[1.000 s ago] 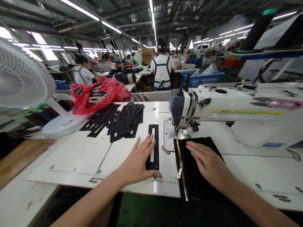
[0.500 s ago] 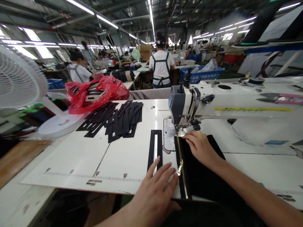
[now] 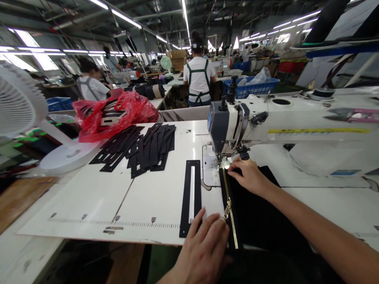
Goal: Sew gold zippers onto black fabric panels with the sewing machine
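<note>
Black fabric [image 3: 266, 213] with a gold-toothed metal zipper [image 3: 228, 193] along its left edge lies on the sewing table, its far end at the presser foot of the sewing machine [image 3: 226, 128]. Close to the needle, my right hand [image 3: 247, 175] pinches the fabric just right of the zipper. At the near end, my left hand [image 3: 204, 244] rests against the zipper's left side, fingers bent and partly apart, with its thumb mostly hidden. Its fingertips are beside the zipper pull [image 3: 227, 209]. A black slotted strip [image 3: 187, 197] lies left of the zipper, near my left index finger.
Several loose black slotted strips [image 3: 148, 148] are piled left of the machine. Behind them sits a red plastic bag [image 3: 130, 112] of more pieces. A white fan [image 3: 56, 138] stands at far left. Snips [image 3: 352, 115] lie on the machine arm. People work beyond.
My left hand has shifted right and nearer, its fingers bending more and drawing closer together by the zipper. The black strip's near end is now uncovered. My right hand stays by the needle.
</note>
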### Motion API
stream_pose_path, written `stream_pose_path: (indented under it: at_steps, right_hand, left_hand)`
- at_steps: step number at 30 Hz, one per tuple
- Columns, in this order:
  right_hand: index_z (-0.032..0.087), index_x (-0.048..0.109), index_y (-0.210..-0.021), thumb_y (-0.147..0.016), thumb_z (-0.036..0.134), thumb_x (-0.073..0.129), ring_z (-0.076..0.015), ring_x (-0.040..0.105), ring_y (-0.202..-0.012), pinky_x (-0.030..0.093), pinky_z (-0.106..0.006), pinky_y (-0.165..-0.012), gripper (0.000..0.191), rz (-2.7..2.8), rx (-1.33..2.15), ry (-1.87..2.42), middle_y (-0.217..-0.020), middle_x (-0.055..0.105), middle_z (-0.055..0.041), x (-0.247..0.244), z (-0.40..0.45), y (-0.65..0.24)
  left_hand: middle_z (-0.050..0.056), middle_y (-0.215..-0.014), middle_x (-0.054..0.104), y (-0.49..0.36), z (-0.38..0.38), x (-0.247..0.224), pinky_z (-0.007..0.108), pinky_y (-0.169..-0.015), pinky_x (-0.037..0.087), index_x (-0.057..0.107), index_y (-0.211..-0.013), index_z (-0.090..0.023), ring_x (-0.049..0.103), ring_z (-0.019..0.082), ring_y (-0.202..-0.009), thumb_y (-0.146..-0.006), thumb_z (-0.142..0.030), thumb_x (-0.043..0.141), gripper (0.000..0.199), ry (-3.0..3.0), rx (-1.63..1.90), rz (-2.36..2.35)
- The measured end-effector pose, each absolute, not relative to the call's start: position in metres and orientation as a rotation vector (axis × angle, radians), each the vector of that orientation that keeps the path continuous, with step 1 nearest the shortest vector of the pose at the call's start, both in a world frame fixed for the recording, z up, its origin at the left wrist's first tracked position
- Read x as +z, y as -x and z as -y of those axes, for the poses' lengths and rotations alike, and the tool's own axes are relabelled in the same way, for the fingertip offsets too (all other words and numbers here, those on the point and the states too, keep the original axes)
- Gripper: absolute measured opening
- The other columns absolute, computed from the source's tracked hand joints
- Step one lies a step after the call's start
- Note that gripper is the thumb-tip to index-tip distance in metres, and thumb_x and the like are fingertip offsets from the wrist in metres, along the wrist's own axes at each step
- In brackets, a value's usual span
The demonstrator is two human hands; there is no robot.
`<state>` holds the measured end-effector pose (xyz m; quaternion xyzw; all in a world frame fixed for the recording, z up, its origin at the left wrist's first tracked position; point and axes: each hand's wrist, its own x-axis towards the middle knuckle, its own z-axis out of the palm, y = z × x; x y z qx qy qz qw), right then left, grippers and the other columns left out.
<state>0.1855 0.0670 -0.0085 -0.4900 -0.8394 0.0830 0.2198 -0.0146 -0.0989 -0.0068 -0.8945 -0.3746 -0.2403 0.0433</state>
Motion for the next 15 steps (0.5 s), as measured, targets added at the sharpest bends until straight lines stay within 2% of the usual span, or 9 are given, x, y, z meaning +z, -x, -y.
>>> stream_pose_path:
  at_steps: [6,12,15]
  right_hand:
    - [0.019,0.064,-0.081,-0.082,0.022,0.058,-0.022,0.054,-0.088,0.04,-0.037,-0.079,0.006,2.307,0.233,1.389,-0.089,0.06,-0.0067,-0.008,-0.063,-0.183]
    - [0.019,0.064,-0.081,-0.08,0.022,0.06,-0.0215,0.053,-0.086,0.039,-0.036,-0.078,0.005,2.326,0.254,1.376,-0.089,0.06,-0.0063,-0.011,-0.067,-0.184]
    - [0.019,0.063,-0.081,-0.082,0.022,0.058,-0.0212,0.053,-0.087,0.038,-0.036,-0.079,0.006,2.335,0.261,1.36,-0.09,0.06,-0.0065,-0.011,-0.067,-0.184]
  left_hand:
    - [0.006,-0.11,0.064,0.011,0.103,-0.016,0.038,-0.11,0.027,0.059,-0.114,-0.013,0.054,0.02,-0.109,-0.091,-0.018,0.049,0.026,2.672,-0.868,1.059]
    - [0.004,-0.105,0.066,0.006,0.105,-0.024,0.038,-0.108,0.029,0.063,-0.107,-0.014,0.057,0.018,-0.103,-0.089,-0.018,0.054,0.021,2.598,-1.096,1.07]
    - [0.004,-0.104,0.067,0.003,0.104,-0.023,0.037,-0.108,0.028,0.065,-0.104,-0.013,0.056,0.018,-0.104,-0.09,-0.017,0.053,0.019,2.596,-1.081,1.043]
